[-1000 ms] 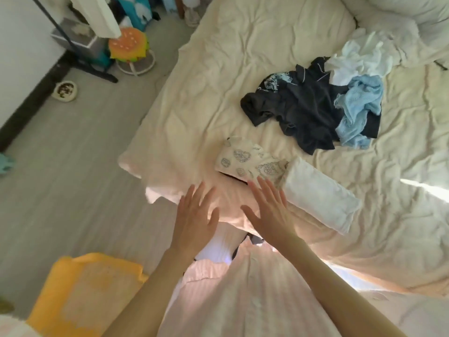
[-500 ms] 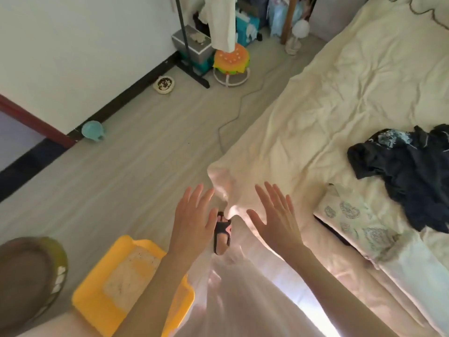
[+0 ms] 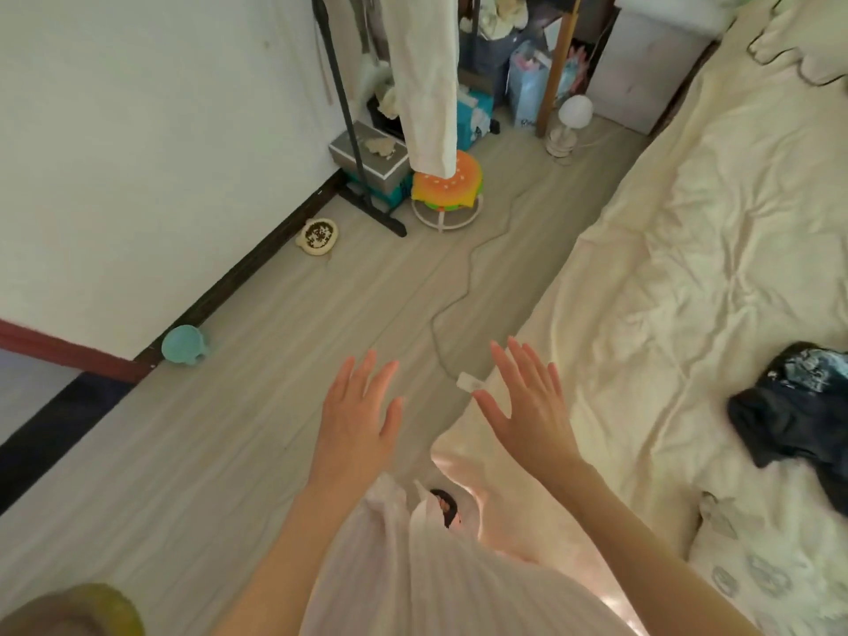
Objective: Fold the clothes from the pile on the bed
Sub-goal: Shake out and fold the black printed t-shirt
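The dark clothes pile [image 3: 798, 420] lies crumpled at the bed's [image 3: 688, 277] right edge, further right than before; left hand [image 3: 355, 429] and right hand [image 3: 527, 415] hover released, grasping nothing.

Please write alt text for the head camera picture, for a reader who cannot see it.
Two open hands, left hand and right hand, are raised, holding nothing, over the floor beside a bed. Dark clothes lie on the bed at the right edge. A burger-shaped stool stands farther back.
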`<state>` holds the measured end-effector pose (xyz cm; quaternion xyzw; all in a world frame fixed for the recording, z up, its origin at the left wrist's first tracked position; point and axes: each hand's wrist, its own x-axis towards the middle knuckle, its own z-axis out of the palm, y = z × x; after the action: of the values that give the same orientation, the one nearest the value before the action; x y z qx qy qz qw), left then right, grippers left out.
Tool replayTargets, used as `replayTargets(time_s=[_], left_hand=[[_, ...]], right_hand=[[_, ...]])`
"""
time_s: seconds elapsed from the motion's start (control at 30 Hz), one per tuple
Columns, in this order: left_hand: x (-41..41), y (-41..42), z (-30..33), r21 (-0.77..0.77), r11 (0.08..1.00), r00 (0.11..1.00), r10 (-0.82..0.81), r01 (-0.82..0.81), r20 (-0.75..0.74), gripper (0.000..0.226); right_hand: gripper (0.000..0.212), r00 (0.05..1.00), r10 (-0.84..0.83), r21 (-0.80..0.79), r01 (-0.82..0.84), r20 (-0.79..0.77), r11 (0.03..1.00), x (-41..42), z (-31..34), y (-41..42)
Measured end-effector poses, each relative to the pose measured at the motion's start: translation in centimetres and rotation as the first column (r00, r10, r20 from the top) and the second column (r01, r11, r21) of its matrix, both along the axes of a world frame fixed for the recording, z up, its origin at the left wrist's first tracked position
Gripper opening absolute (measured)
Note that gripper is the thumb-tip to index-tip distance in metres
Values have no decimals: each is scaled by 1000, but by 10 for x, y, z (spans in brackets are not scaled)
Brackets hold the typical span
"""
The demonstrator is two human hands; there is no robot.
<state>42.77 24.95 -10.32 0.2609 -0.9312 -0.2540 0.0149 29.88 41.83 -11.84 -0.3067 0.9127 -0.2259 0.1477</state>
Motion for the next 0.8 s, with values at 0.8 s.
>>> replayTargets(time_s=[0.8], left_hand=[[-397,-198,-23,24,648,645,-760,761,76,49]], right_hand=[[61,686,-727,59,726,-17,685,-235,-12,-133]])
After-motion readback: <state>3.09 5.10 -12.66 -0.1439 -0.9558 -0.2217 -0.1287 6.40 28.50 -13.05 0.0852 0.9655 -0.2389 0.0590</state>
